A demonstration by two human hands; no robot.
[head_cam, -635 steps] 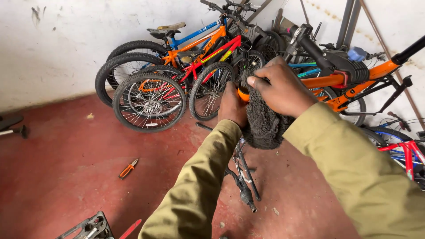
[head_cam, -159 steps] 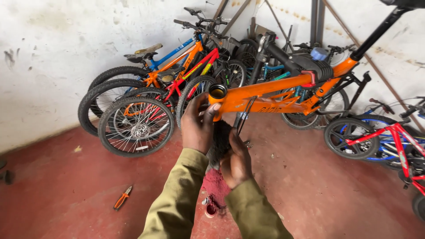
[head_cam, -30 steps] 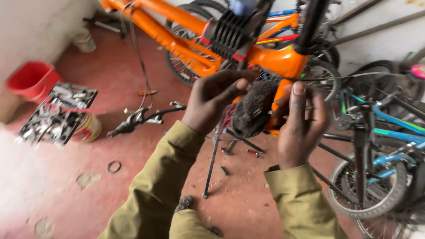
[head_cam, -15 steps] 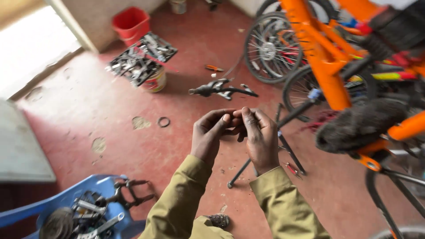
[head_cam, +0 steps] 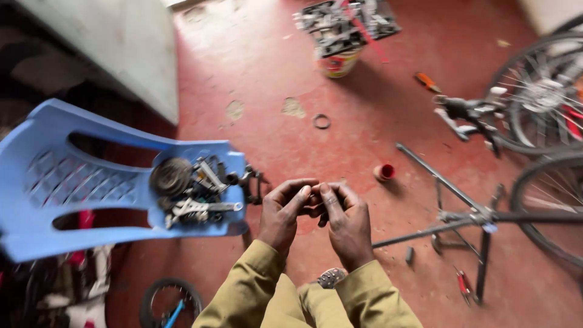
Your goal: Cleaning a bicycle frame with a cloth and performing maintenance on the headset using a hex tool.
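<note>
Centre frame: left hand (head_cam: 284,212) and right hand (head_cam: 346,220) pinch one small dark part (head_cam: 314,203) together, fingertips closed. Blue chair (head_cam: 91,182) of parts left. Fitting seemingly not begun.

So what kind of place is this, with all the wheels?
Probably a bicycle repair workshop. Spoked bicycle wheels stand at the right, a blue plastic chair holds greasy metal bike parts, and a black metal repair stand rests on the red concrete floor.

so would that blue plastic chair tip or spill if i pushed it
Probably. The blue plastic chair lies on its side, so it likely slides or rocks easily. It looks light, while the loose metal parts piled on it would probably shift and spill.
</note>
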